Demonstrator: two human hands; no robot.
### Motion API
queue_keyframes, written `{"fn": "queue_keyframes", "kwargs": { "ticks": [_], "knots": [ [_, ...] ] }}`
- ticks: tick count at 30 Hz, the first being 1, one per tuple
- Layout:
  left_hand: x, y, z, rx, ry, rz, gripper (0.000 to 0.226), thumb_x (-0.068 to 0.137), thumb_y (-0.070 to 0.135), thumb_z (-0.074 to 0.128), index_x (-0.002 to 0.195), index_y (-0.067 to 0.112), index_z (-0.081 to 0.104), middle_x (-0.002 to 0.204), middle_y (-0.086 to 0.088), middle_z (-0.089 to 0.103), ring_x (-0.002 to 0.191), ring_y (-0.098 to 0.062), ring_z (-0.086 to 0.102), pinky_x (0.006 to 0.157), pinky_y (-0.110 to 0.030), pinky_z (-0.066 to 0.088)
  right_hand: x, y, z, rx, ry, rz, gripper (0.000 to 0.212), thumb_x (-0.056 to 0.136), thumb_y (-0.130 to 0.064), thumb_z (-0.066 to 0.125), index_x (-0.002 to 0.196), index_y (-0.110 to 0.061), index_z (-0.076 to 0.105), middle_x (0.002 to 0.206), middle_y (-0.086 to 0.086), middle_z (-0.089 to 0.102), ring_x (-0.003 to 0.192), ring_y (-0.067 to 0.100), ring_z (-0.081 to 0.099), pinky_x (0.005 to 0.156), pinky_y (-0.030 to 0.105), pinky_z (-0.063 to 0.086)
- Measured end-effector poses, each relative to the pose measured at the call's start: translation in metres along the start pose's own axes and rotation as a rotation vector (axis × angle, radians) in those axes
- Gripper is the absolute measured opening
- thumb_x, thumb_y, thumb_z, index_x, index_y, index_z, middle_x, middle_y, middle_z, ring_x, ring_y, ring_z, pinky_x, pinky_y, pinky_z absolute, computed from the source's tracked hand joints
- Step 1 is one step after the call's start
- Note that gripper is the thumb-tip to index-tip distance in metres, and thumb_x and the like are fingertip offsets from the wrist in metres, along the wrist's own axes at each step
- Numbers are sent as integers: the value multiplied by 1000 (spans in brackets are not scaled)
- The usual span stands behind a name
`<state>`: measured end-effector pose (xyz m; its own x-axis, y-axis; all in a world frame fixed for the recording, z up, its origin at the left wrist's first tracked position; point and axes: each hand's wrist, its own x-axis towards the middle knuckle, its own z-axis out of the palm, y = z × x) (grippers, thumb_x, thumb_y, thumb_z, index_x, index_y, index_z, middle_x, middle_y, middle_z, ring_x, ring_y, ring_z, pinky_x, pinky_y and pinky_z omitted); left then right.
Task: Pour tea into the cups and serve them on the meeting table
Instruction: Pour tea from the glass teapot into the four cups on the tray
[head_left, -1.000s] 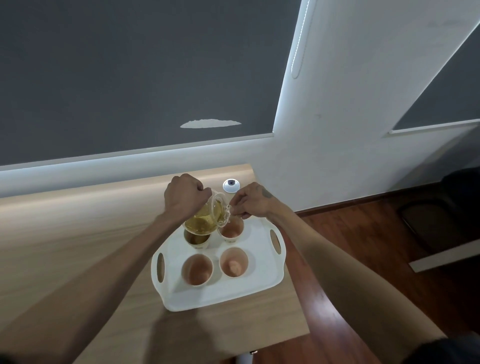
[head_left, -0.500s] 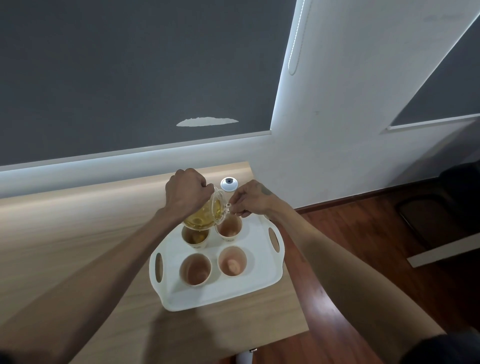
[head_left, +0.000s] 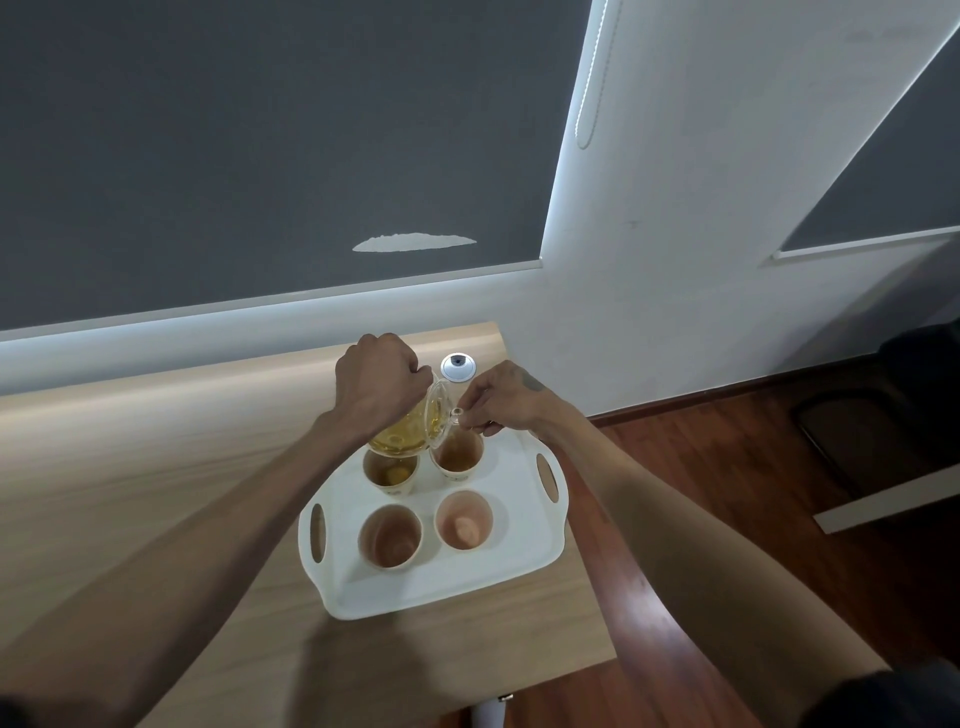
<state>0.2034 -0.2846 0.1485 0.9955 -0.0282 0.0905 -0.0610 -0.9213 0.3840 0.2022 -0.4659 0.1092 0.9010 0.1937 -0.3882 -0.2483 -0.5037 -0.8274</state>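
Observation:
A white tray with cut-out handles sits near the right end of a wooden table. It carries several pale cups. The far left cup holds some tea and the far right cup holds darker tea. The two near cups look empty. My left hand grips a glass teapot of yellow tea, tilted right over the far right cup. My right hand pinches the teapot lid's knob.
A round grey cable grommet is set in the table just behind the hands. The table's right edge lies close to the tray, with dark wooden floor beyond. A white wall and grey blinds rise behind the table.
The teapot has shifted from over the far left cup toward the far right cup and tilted further. That right cup now holds tea. Both hands kept their grips.

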Motion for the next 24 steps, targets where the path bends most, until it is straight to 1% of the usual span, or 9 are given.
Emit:
{"fn": "queue_keyframes", "kwargs": {
  "ticks": [4, 9, 14, 17, 19, 20, 21, 22, 24],
  "knots": [
    [0, 1, 2, -9, 8, 4, 26, 82, 23, 68, 65, 6, 78, 60, -10, 69, 57, -23, 60, 60, -28, 52, 0, 1, 0, -2, -2, 0, 10, 69, 2, 76, 79, 0, 75, 65, 13, 65, 62, 21, 58, 72, 37, 58],
    [2, -1, 4, -1, 15, 15, 27, 82, 24, 68, 62, 7, 75, 58, -10, 67, 58, -26, 61, 64, -34, 57, 0, 1, -1, -21, -3, 5, 10, 68, -1, 75, 77, -1, 75, 63, 11, 63, 59, 20, 55, 67, 32, 55],
    [4, -6, 8, -36, 11, -8, 30, 80, 23, 68, 54, 9, 69, 52, -8, 62, 56, -26, 59, 62, -33, 56, 0, 1, -1, -30, -2, 7, 8, 69, -2, 76, 77, -1, 75, 62, 10, 63, 58, 19, 54, 66, 31, 53],
    [5, -21, 12, -154, -7, -80, 31, 78, 20, 69, 51, 5, 68, 49, -10, 60, 55, -28, 60, 61, -35, 54, -1, -3, 1, -11, 12, -21, 6, 73, -3, 76, 78, 0, 75, 65, 14, 67, 61, 21, 56, 66, 34, 55],
    [3, -35, 15, -305, -4, -181, 30, 78, 17, 71, 53, 0, 70, 47, -10, 58, 48, -27, 54, 56, -33, 50, -1, -8, 5, -16, 51, -60, 8, 75, -5, 78, 82, -1, 77, 76, 18, 73, 65, 21, 62, 71, 38, 61],
    [1, -41, 16, -397, 5, -240, 32, 76, 16, 72, 52, -4, 65, 45, -9, 52, 45, -26, 44, 54, -31, 44, -1, -12, 6, -31, 73, -82, 10, 76, -6, 80, 85, -2, 78, 80, 17, 75, 67, 21, 66, 73, 38, 62],
    [-2, -47, 16, -483, 22, -289, 35, 73, 14, 72, 52, -9, 58, 47, -10, 44, 48, -25, 36, 53, -30, 38, -2, -16, 8, -42, 90, -99, 12, 77, -8, 81, 88, -2, 78, 81, 15, 75, 68, 20, 68, 74, 38, 63],
    [-3, -52, 17, -557, 37, -320, 37, 71, 12, 72, 53, -13, 51, 50, -11, 38, 52, -24, 32, 54, -30, 34, -3, -20, 9, -40, 99, -109, 14, 78, -9, 81, 89, -3, 78, 80, 12, 75, 69, 19, 69, 75, 38, 64],
    [-8, -56, 14, -651, 59, -339, 40, 69, 9, 73, 52, -12, 43, 53, -10, 32, 55, -21, 34, 55, -29, 30, -7, -26, 9, -10, 108, -118, 15, 77, -10, 83, 90, -2, 78, 79, 12, 75, 67, 18, 68, 75, 39, 63]
  ]
}}
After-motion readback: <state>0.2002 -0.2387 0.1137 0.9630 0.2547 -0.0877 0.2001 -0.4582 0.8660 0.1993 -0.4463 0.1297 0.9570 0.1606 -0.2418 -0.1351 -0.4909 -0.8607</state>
